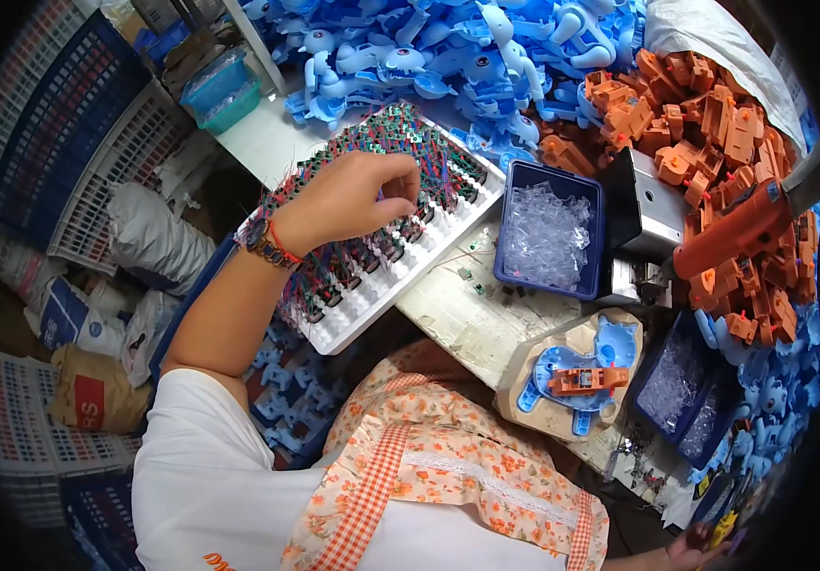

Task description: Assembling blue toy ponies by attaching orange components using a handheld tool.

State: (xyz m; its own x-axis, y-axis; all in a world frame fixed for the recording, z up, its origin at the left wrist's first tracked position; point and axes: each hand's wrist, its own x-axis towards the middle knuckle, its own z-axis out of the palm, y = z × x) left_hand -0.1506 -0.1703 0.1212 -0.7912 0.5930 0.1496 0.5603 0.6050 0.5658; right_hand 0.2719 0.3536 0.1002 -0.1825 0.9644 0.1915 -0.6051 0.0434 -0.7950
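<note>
My left hand (362,192) is over a white foam tray (358,319) packed with small green circuit boards (399,128) on red, blue and dark wires. Its thumb and forefinger are bent together in a pinch; what is between them, if anything, I cannot make out. At the lower right edge, my right hand (688,552) is partly cut off and dim. A small yellow object (722,529) shows at its fingers, too unclear to name. Near my body, a blue plastic toy shell (610,344) with an orange block-shaped part (586,381) in it rests in a tan holder (515,395).
Blue animal-shaped toy parts (410,57) pile up at the back, with orange parts (714,124) to their right. Clear plastic pieces fill a dark blue bin (499,249); another bin (672,376) stands right. An orange tube-shaped tool (729,230) juts in. Sacks (158,233) and crates lie left.
</note>
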